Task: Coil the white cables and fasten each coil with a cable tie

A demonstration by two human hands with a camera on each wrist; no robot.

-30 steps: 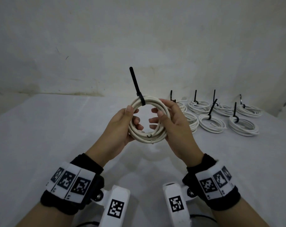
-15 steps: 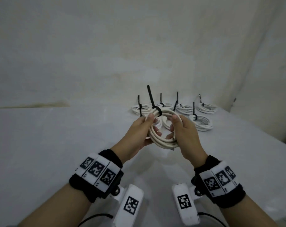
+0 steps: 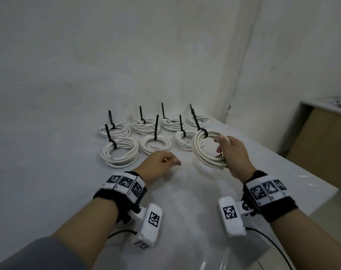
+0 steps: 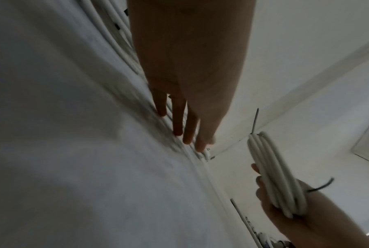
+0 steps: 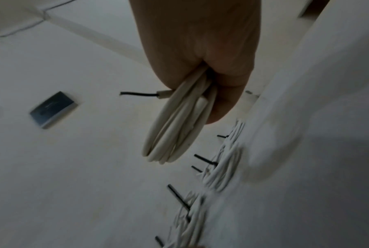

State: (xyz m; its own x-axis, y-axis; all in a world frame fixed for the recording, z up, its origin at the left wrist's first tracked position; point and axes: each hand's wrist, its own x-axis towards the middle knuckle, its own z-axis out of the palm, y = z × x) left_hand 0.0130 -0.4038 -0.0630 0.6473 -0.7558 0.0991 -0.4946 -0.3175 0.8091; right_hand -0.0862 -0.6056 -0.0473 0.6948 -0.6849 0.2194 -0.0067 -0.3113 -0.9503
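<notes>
Right hand (image 3: pixel 232 156) clamped on tied coil (image 3: pixel 206 151), held off the counter (image 3: pixel 185 191), just right of the laid-out coils (image 3: pixel 120 153). Black tie (image 3: pixel 197 123) stands up from the coil's top. Left hand (image 3: pixel 159 162) free, fingers loose, low over counter, just near side of the coils.

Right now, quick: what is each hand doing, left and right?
Left hand: open, fingers relaxed, holding nothing, above the table.
Right hand: grips the tied cable coil.
</notes>
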